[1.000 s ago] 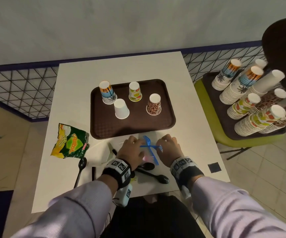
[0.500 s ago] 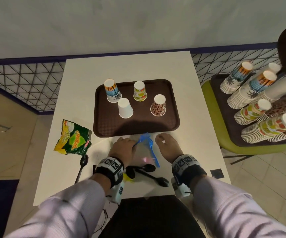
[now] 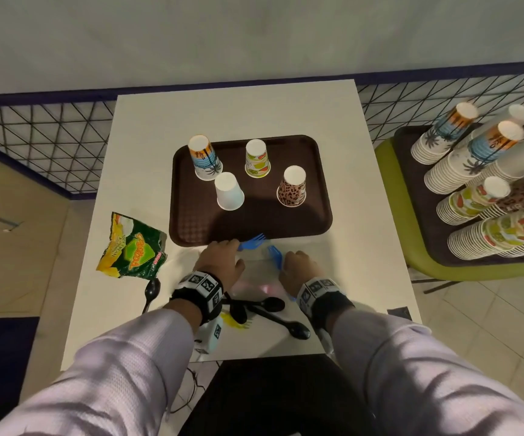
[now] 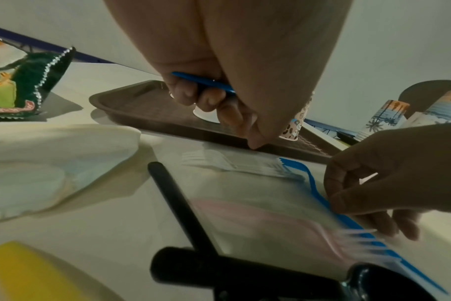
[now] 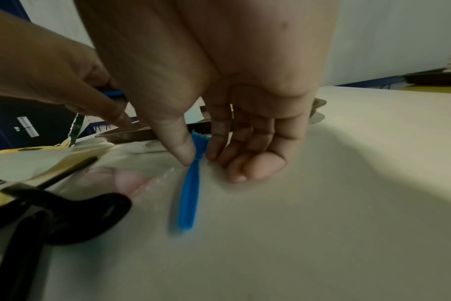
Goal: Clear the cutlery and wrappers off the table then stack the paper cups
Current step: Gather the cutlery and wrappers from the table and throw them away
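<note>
My left hand (image 3: 223, 256) grips a blue fork (image 3: 252, 241) by its handle, with the tines pointing at the brown tray (image 3: 191, 221); in the left wrist view the fingers (image 4: 206, 97) curl round the handle (image 4: 204, 81). My right hand (image 3: 295, 262) pinches a second blue fork (image 5: 191, 183) between thumb and fingers (image 5: 183, 150), low over the table. Several paper cups stand upside down on the tray: palm-print (image 3: 204, 158), fruit-print (image 3: 257, 158), white (image 3: 229, 191), leopard (image 3: 292, 186). A green-yellow snack wrapper (image 3: 131, 247) lies left.
Black spoons (image 3: 152, 291) (image 3: 267, 305) (image 3: 298, 330), a yellow fork (image 3: 237, 322), a clear bag with a pink piece (image 3: 260, 284) and a white wrapper (image 4: 52, 163) lie near the front edge. Tall cup stacks (image 3: 481, 190) fill a tray on a green chair to the right.
The two blue forks lay crossed between my hands. Now my left hand has drawn one off toward the tray, and my right hand pinches the other.
</note>
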Demonstrator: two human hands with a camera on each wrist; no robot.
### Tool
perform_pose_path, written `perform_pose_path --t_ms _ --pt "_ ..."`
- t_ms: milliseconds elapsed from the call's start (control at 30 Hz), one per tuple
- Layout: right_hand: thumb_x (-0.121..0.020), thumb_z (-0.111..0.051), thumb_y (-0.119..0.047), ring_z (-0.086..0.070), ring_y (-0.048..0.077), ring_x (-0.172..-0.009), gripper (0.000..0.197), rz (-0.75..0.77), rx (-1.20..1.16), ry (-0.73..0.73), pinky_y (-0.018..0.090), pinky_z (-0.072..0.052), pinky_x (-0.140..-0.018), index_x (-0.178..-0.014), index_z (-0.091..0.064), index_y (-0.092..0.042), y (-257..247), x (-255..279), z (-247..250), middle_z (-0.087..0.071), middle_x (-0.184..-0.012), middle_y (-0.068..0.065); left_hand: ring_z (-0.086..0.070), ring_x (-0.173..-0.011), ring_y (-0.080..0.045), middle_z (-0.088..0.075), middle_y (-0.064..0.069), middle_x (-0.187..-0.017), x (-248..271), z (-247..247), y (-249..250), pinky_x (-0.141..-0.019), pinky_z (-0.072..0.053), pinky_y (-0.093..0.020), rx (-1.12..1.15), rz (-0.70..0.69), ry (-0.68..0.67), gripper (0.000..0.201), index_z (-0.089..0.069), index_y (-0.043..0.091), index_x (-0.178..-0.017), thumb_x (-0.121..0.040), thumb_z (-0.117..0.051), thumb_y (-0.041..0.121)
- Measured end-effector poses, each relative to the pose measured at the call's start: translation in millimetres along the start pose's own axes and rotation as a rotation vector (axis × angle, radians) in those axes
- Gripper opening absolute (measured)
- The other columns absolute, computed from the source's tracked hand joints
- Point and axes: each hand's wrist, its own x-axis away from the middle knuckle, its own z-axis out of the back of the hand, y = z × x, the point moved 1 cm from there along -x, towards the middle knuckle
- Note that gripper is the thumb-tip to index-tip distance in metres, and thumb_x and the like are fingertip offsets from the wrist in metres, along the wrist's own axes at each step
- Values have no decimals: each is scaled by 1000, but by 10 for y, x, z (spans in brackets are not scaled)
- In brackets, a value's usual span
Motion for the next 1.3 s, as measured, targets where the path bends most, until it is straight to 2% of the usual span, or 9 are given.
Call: perform_pose_path --t_ms 133,267,633,833,900,1000,1100,1200,1300 --pt "-91 -54 -18 -63 30 -98 24 5 2 -2 36 -50 -80 -112 -63 -13 80 21 54 -60 -111 8 -56 -120 -28 -62 -6 -129 -90 -66 -2 -102 -46 -38 -42 -16 -81 47 -55 20 -139 -94 -60 32" --pt "-91 -54 -19 -59 20 -84 19 -30 -30 -8 32 -49 -73 -106 -65 -14 158 31 109 -56 -96 2 -56 -124 -24 -61 -4 -133 -153 -109 30 -104 -46 -37 -37 -16 -115 45 -57 22 -138 -93 -62 31" --pt "-94 -54 -23 -60 24 -92 21 -66 -128 51 35 -50 -81 -106 -64 -9 488 96 199 -59 -104 6 -61 -110 -27 -54 -8 -122 -211 -183 175 -92 -50 -39 -40 -27 -142 27 -62 15 -122 -97 -57 22" --pt "-100 -47 -20 -55 26 -78 14 -145 -409 100 31 -39 -64 -99 -54 -8 653 218 264 -56 -84 2 -62 -98 -26 -53 -8 -117 -181 -125 265 -82 -48 -35 115 -65 -45 30 -62 12 -124 -101 -53 30" --pt "-101 -45 -20 -56 27 -79 17 -178 -479 102 32 -40 -68 -101 -55 -6 687 220 285 -59 -87 5 -62 -97 -27 -54 -8 -116 -155 -72 331 -79 -44 -31 153 -142 -19 30 -63 10 -122 -101 -54 29" --pt "-97 -43 -19 -51 24 -64 19 -263 -729 11 33 -40 -60 -97 -58 -8 643 189 315 -57 -78 8 -62 -94 -25 -54 -8 -113 -88 39 467 -81 -46 -31 193 -262 -14 29 -64 8 -119 -102 -54 30" --pt "-101 -40 -16 -33 15 -50 22 -310 -1134 -194 26 -28 -50 -92 -56 -6 509 274 407 -43 -64 6 -62 -93 -22 -54 -6 -112 -19 153 615 -86 -52 -36 207 -366 -4 28 -64 9 -119 -102 -55 28" --pt "-105 -40 -30 -33 14 -52 32 -250 -1331 -388 26 -27 -52 -97 -62 -8 376 400 480 -47 -64 4 -60 -103 -18 -52 -4 -120 33 246 739 -90 -49 -29 161 -436 -19 31 -60 12 -129 -102 -55 26" --pt "-106 -36 -46 -40 15 -51 48 -210 -1455 -468 26 -31 -50 -94 -65 -10 290 453 523 -57 -69 10 -59 -110 -22 -52 -7 -124 62 296 808 -95 -50 -35 98 -485 -19 39 -59 12 -135 -97 -63 20"
